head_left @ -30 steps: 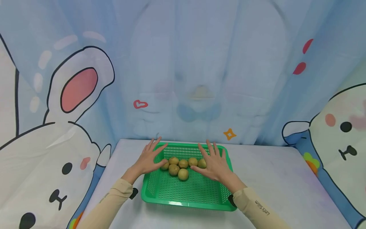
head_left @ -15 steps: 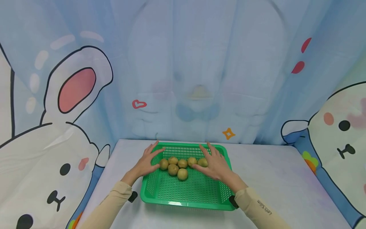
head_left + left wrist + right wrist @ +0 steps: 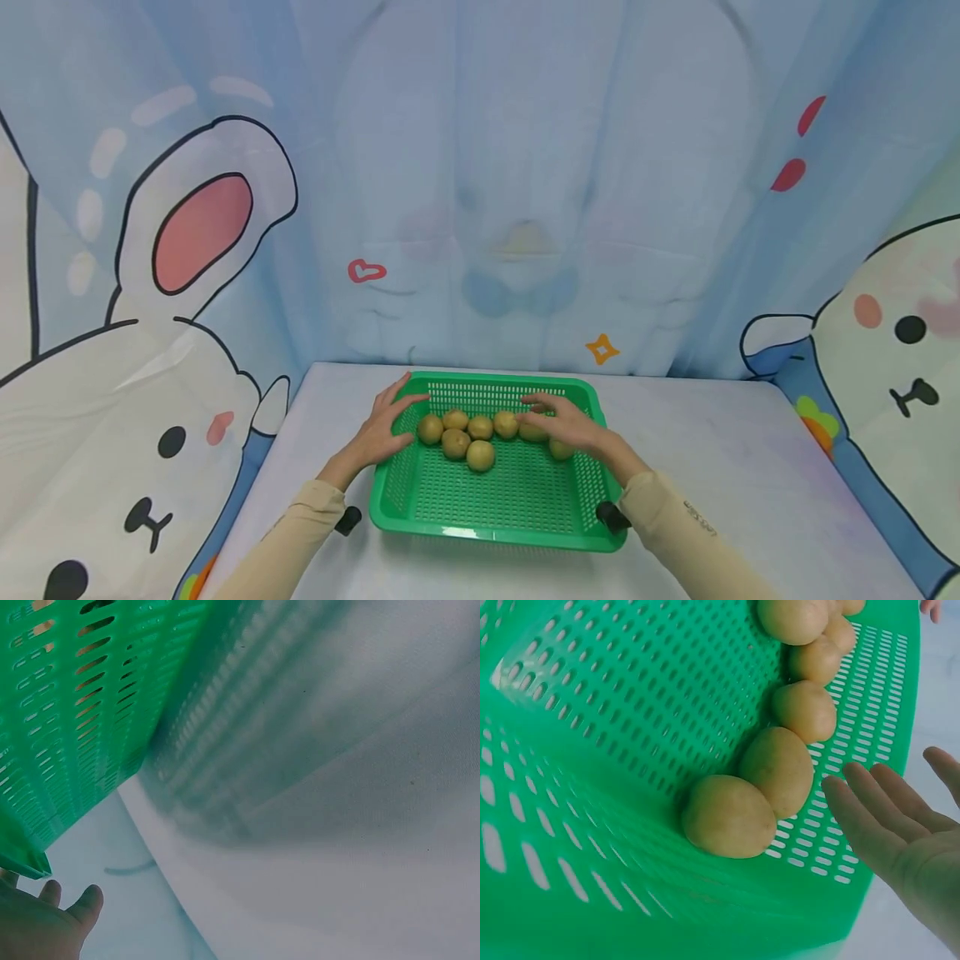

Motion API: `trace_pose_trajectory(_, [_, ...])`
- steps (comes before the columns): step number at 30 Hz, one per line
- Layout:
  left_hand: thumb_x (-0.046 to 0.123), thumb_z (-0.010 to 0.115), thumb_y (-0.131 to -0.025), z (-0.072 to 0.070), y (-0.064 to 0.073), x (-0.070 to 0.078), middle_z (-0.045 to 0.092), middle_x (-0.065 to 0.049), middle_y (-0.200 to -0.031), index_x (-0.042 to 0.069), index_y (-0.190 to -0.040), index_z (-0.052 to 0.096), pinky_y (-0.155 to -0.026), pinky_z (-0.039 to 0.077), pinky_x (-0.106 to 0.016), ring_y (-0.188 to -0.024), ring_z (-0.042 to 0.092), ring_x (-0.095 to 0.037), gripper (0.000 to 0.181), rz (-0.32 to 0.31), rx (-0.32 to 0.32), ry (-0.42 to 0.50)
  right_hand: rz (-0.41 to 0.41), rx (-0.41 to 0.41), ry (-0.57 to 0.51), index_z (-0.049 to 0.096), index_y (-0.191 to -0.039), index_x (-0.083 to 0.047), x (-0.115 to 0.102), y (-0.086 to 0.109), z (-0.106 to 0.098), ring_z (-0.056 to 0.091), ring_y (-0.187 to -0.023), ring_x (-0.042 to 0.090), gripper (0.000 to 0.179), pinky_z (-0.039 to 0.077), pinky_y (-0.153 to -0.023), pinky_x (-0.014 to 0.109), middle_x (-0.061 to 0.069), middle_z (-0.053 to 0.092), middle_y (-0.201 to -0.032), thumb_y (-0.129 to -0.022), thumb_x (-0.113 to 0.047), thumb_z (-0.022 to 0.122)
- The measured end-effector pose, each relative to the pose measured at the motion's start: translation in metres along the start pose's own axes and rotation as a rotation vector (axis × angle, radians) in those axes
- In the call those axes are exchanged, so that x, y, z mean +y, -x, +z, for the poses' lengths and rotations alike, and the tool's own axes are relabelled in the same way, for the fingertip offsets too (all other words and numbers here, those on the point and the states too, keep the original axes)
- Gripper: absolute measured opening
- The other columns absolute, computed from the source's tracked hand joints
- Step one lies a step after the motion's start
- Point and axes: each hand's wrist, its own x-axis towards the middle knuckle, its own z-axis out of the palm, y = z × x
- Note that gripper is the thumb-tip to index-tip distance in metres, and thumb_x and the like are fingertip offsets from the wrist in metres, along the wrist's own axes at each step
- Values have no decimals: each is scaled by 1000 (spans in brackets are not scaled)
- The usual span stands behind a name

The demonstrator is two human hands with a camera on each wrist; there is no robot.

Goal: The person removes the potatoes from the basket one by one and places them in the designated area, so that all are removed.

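A green perforated plastic basket (image 3: pixel 498 536) stands on the table with several round yellowish-brown potatoes (image 3: pixel 480 456) grouped toward its far side. Over the left rim, my left hand (image 3: pixel 375 432) has its fingers extended and its thumb spread. The left wrist view has that hand (image 3: pixel 45 919) right by the rim corner, beside the basket's outer wall (image 3: pixel 97 690). My right hand (image 3: pixel 573 423) hovers above the right end, fingers loosely stretched and holding nothing. Seen from the right wrist, its fingertips are near the end of the potato row, where one potato (image 3: pixel 731 816) lies nearest the short wall.
A white cloth-covered table (image 3: pixel 697 467) extends on both sides of the basket. Behind it hangs a light blue curtain (image 3: pixel 517 167) printed with cartoon animals. Each wrist wears a small black camera, such as the one on the right wrist (image 3: pixel 612 517).
My right hand has turned and dipped, its fingers closer together, and a potato beneath it at the right now shows. The left hand has shifted slightly left and lowered toward the rim.
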Motion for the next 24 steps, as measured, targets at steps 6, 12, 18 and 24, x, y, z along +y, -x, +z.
trace_pose_trajectory(6, [15, 52, -75, 2, 0, -2, 17, -20, -161, 11, -137, 57, -90, 32, -75, -142, 19, -48, 63, -24, -2, 14, 153, -68, -209, 47, -143, -1, 3, -5, -6, 47, -128, 49, 56, 43, -97, 60, 27, 44, -145, -100, -35, 53])
trace_pose_trajectory(12, [13, 52, -73, 2, 2, -1, 17, -20, -161, 9, -137, 57, -92, 32, -75, -143, 18, -47, 65, -47, 1, 29, 199, -89, -241, 45, -142, 4, 6, -7, -11, 47, -127, 50, 52, 44, -97, 58, 31, 44, -143, -102, -30, 48])
trace_pose_trajectory(18, [12, 52, -72, 2, 4, -1, 19, -21, -161, 8, -136, 57, -93, 31, -74, -143, 18, -47, 64, -40, 17, 32, 222, -46, -185, 47, -139, 7, 9, -16, -10, 54, -120, 46, 52, 48, -93, 55, 30, 51, -135, -101, -28, 50])
trace_pose_trajectory(24, [8, 53, -71, 3, 5, -3, 19, -20, -161, 6, -135, 58, -94, 34, -69, -144, 21, -47, 64, -50, 17, 27, 235, 37, -95, 50, -137, 7, 8, -20, -9, 52, -122, 45, 52, 50, -91, 53, 29, 46, -139, -100, -28, 49])
